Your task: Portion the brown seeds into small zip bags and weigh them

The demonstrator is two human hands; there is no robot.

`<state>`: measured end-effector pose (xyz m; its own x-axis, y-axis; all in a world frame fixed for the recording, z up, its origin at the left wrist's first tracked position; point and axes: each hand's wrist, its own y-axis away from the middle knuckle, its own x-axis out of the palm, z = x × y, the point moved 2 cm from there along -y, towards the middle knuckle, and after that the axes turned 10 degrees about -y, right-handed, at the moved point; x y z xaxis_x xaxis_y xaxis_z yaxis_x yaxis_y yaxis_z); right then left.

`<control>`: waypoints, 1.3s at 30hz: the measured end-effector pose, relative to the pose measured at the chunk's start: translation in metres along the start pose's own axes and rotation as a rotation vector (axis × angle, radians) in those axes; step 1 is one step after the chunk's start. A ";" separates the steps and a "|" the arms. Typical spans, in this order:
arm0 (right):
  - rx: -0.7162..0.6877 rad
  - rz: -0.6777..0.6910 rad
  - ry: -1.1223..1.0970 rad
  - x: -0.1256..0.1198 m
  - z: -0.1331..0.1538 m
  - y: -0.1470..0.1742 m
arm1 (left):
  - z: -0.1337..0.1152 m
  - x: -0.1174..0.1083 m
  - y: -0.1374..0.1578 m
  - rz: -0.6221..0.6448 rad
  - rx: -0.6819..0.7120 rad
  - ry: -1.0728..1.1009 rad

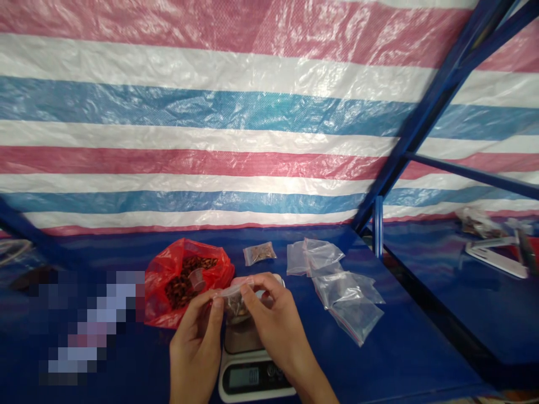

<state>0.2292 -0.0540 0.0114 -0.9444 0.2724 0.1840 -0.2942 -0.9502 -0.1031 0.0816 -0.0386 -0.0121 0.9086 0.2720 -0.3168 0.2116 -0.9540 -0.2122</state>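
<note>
Between my two hands is a small clear zip bag (236,307) with some brown bits in it. My left hand (197,342) pinches the bag's top left corner, and my right hand (275,320) pinches its top edge farther right. Beneath the bag stands a white kitchen scale (242,350), partly covered by my hands, its display reading about 0.0. To the left, an open red plastic bag (162,264) holds many dark brown dried pieces, with a small clear cup (196,279) lying on them.
A filled zip bag (261,253) lies behind the scale. Several flat clear zip bags (349,297) are spread at the right on the blue table (404,348). Blue metal posts (379,230) rise at right, before a striped tarp (210,106). A white frame-like object (497,261) lies far right.
</note>
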 end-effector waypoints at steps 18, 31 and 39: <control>-0.111 0.035 0.266 0.013 0.007 0.002 | -0.007 0.000 -0.005 0.113 0.074 0.075; -0.336 -0.359 0.386 -0.016 0.007 -0.029 | 0.009 -0.008 -0.003 -0.009 0.124 0.074; -0.307 -0.211 0.654 -0.016 -0.009 -0.055 | 0.020 -0.008 -0.006 -0.023 0.214 -0.056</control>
<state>0.2591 -0.0048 0.0058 -0.7295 0.5698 -0.3784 -0.4161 -0.8088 -0.4156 0.0660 -0.0327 -0.0265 0.8819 0.3056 -0.3589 0.1456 -0.9007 -0.4092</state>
